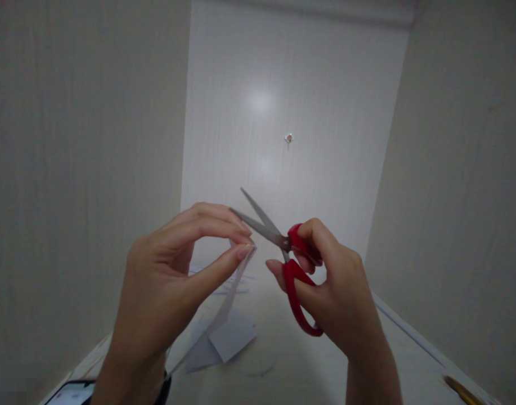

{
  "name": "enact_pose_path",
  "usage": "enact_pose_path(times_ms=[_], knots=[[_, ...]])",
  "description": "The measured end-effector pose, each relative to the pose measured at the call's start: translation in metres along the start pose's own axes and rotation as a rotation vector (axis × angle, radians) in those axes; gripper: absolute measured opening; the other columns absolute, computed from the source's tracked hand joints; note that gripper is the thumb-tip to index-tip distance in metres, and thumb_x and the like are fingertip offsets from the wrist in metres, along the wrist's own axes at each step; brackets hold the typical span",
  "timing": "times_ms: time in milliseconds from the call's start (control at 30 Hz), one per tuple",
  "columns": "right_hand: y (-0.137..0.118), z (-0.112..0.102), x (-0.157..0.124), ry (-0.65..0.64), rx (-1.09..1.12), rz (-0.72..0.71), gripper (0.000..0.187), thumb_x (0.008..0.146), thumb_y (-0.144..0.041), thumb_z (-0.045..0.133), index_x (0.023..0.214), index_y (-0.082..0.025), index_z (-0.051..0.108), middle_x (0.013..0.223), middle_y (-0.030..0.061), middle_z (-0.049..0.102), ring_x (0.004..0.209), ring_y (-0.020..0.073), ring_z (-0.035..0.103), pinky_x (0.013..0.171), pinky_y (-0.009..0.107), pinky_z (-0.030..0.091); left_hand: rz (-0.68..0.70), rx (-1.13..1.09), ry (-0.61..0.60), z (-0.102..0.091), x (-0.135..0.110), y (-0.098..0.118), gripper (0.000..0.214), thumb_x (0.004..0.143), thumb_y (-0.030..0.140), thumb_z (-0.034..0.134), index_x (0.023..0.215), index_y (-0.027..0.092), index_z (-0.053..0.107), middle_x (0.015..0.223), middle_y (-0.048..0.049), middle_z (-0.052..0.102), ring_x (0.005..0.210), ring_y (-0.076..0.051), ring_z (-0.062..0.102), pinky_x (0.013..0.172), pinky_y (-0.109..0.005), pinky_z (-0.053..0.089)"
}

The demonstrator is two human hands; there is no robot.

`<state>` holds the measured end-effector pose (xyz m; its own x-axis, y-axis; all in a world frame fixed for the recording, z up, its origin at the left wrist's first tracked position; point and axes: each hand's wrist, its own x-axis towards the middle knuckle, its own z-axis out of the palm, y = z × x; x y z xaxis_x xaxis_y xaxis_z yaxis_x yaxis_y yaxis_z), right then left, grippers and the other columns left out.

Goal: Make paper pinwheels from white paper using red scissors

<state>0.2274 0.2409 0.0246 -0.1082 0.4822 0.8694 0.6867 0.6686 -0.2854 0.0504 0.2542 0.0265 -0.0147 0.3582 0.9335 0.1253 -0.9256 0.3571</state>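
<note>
My left hand [173,275] pinches the top of a narrow white paper strip [228,306] between thumb and fingers, and the strip hangs down toward the desk. My right hand [337,292] grips red-handled scissors [291,264], fingers through the loops. The metal blades are parted and point up-left, their tips right beside my left fingertips and the top of the strip.
Folded white paper pieces [230,337] lie on the pale desk [283,360], with more scraps [232,284] farther back. A phone [70,394] shows at the lower left edge, a yellowish pencil-like object [462,390] at lower right. Pale walls close in on three sides; a small screw [288,138] sits in the back wall.
</note>
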Motion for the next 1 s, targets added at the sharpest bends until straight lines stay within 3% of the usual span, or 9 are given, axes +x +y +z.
enact_pose_path(times_ms=[167,300,467,833,1000], knots=[[-0.001,-0.001,0.0,0.116,0.371,0.139,0.027,0.077,-0.037,0.071,0.077,-0.024,0.047,0.068,-0.0061,0.051,0.061,0.0124,0.047,0.057,0.025,0.039,0.026,-0.005,-0.011,-0.001,0.002,-0.005,0.016,0.082,0.015,0.069,0.077,0.029,0.072,0.088,0.0051,0.075,0.091,-0.016,0.069,0.091,-0.029,0.053],[-0.009,-0.002,0.002,0.023,0.584,0.207,0.027,0.072,-0.036,0.076,0.082,-0.024,0.054,0.079,-0.0042,0.057,0.06,0.0113,0.049,0.056,0.025,0.041,0.025,0.135,-0.055,-0.001,0.003,-0.007,0.015,0.083,0.015,0.068,0.081,0.03,0.07,0.084,0.0072,0.075,0.083,-0.013,0.069,0.078,-0.024,0.051],[-0.025,0.005,0.005,-0.021,0.624,0.291,0.034,0.064,-0.025,0.081,0.085,-0.024,0.055,0.082,-0.0036,0.06,0.063,0.0116,0.051,0.058,0.025,0.045,0.034,0.203,-0.132,-0.001,0.006,0.0,0.016,0.081,0.012,0.067,0.077,0.028,0.067,0.076,0.0078,0.072,0.071,-0.011,0.067,0.066,-0.022,0.048],[-0.021,0.007,0.007,0.005,0.594,0.258,0.022,0.072,-0.009,0.064,0.082,-0.024,0.05,0.078,-0.0053,0.061,0.065,0.0106,0.055,0.059,0.023,0.045,-0.016,0.122,-0.126,0.001,0.005,0.003,0.015,0.081,0.016,0.069,0.081,0.03,0.07,0.078,0.0083,0.072,0.073,-0.01,0.068,0.066,-0.015,0.052],[-0.023,0.006,0.008,-0.013,0.686,0.253,0.021,0.073,-0.015,0.066,0.08,-0.024,0.049,0.079,-0.0054,0.061,0.066,0.0109,0.058,0.057,0.021,0.046,-0.004,0.128,-0.115,0.001,0.005,0.006,0.016,0.081,0.016,0.068,0.082,0.032,0.068,0.078,0.0098,0.071,0.073,-0.008,0.067,0.065,-0.011,0.052]])
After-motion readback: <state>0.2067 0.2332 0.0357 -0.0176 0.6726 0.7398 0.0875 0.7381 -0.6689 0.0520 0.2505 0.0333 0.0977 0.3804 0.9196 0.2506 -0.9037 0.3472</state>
